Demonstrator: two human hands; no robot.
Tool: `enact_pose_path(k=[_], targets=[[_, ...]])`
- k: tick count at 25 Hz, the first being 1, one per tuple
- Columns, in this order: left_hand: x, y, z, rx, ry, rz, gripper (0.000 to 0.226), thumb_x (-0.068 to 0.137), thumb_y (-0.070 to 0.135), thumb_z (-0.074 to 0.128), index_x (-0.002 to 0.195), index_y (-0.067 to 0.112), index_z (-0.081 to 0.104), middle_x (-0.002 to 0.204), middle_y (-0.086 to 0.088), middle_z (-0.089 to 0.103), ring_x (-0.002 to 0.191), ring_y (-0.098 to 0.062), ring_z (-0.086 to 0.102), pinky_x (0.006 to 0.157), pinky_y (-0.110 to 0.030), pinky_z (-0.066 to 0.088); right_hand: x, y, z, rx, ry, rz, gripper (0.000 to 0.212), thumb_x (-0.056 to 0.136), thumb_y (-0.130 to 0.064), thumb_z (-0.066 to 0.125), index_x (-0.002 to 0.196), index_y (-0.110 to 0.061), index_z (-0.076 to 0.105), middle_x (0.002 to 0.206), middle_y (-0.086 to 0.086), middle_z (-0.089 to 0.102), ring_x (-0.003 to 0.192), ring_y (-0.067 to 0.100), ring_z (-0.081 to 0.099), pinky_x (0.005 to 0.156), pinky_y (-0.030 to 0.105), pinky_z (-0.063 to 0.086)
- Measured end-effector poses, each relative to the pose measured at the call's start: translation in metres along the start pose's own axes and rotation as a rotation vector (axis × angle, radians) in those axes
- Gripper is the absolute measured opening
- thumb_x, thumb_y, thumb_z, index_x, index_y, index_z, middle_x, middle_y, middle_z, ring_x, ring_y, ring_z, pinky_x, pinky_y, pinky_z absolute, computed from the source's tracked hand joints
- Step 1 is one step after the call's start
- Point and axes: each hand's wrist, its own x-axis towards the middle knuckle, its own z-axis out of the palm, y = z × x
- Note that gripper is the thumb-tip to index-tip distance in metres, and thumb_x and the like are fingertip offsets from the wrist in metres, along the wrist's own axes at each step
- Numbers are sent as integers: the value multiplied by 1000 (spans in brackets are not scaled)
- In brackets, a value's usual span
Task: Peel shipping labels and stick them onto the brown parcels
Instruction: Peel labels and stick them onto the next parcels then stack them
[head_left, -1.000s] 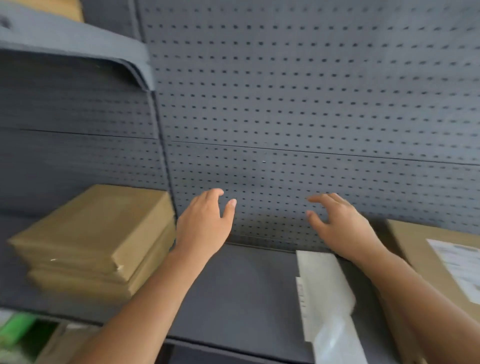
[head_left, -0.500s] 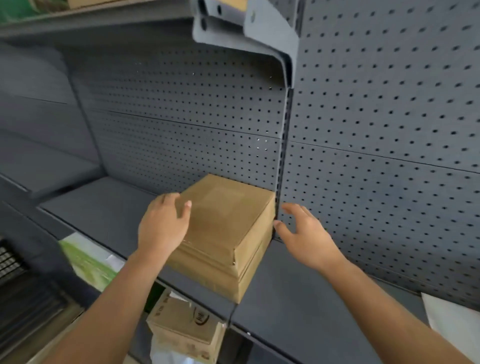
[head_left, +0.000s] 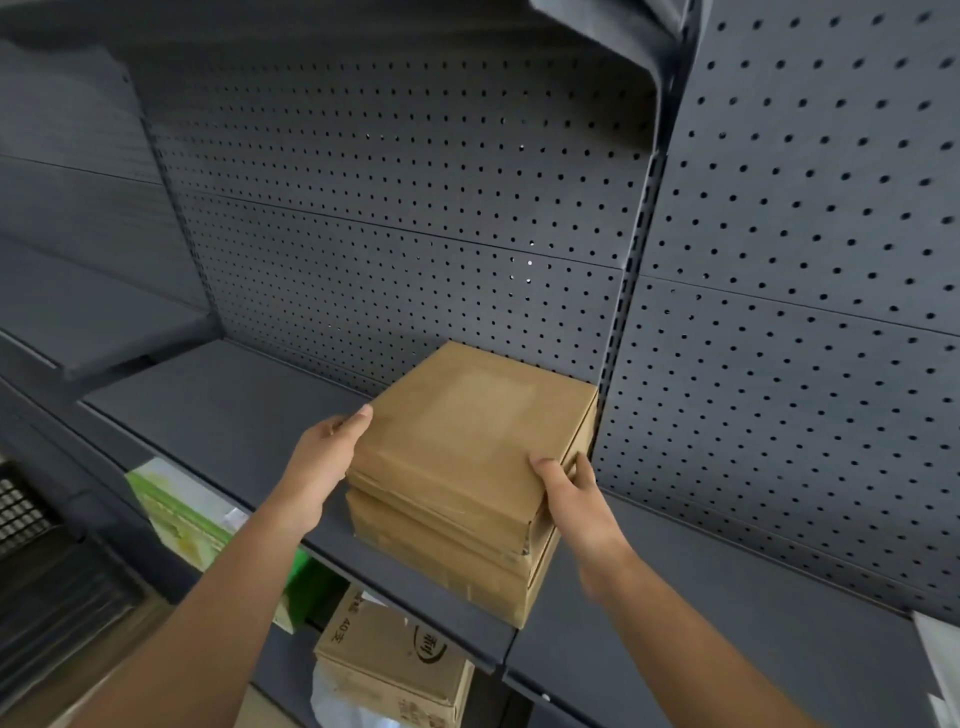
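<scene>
Two bare hands clasp the top brown parcel (head_left: 467, 441) of a short stack. The left hand (head_left: 324, 457) presses its fingers against the parcel's left edge, thumb resting on the top face. The right hand (head_left: 574, 493) wraps the near right corner, thumb on top, fingers curled down the side. Together they hold the parcel between them.

The parcel is a flat box. It lies face up on at least one lower brown parcel (head_left: 452, 556), whose near corner slightly overhangs the front lip of a dark grey shelf (head_left: 218, 405). Its long axis appears to run from near left to far right, toward the perforated back panel (head_left: 415, 208) and the upright post (head_left: 628, 291).

The top face is bare, so by the look of it labelling of this parcel has not begun. No label is in either hand. A cardboard carton (head_left: 389, 665) sits on the level below.
</scene>
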Motion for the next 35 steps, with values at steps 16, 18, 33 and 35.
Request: enact_pose_path(k=[16,18,33,35], targets=[[-121,28,117,107,-478,170,59,87,64,64,139,39,53,131,21,61,118,-7,59,101,-35,46,-81,23,-172,116,179,-81,23,95,-33,56,114,-38,69,106,-8,78,102,19,72,84,36,54],[-144,26,151,97,-547,199,37,93,57,61,127,42,60,120,27,64,112,1,60,86,-22,45,-99,35,-205,150,238,-77,23,95,-32,57,115,-37,68,105,-7,78,100,18,72,80,34,55],[-200,-37,244,214,-583,198,41,100,49,54,140,37,47,100,36,47,86,14,46,76,-19,39,-126,132,-283,173,312,32,30,97,-26,58,125,-34,64,113,-7,76,107,16,71,103,42,52],[-199,-43,243,236,-572,182,34,100,48,55,132,41,46,99,35,48,92,8,52,73,-17,39,-123,140,-281,159,300,38,30,96,-28,59,124,-38,63,114,-9,76,108,16,70,103,43,52]])
